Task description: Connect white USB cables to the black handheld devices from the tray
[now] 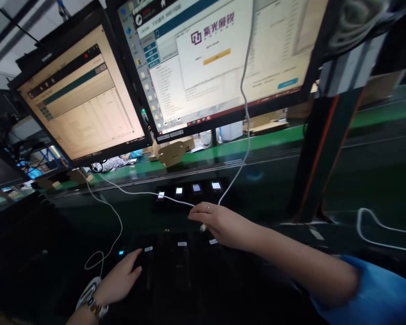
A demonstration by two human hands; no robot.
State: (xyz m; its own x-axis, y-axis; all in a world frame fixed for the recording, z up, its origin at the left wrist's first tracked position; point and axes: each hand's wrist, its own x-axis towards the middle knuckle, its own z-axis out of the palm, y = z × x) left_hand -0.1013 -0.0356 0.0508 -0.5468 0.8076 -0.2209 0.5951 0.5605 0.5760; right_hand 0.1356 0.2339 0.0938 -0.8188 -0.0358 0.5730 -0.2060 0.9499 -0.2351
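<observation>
My right hand [223,223] is closed on a white cable [233,183], whose plug [203,228] sticks out below the fingers. It hovers over a row of dark devices, too dim to make out fully, with small white labels [182,244]. My left hand [120,277] lies low on the left with fingers stretched out and thumb apart, holding nothing. Its fingertips are at the leftmost label [148,248] and seem to touch the device there. Beside the left wrist is a white computer mouse [88,291], partly hidden.
Two monitors [216,115] [84,155] stand above the green bench [270,149]. Behind my right hand are several small devices with lit screens [196,188]. White cables cross the bench, one looped [372,214] at the right. A dark post [320,153] rises there. A blue light [121,253] glows left.
</observation>
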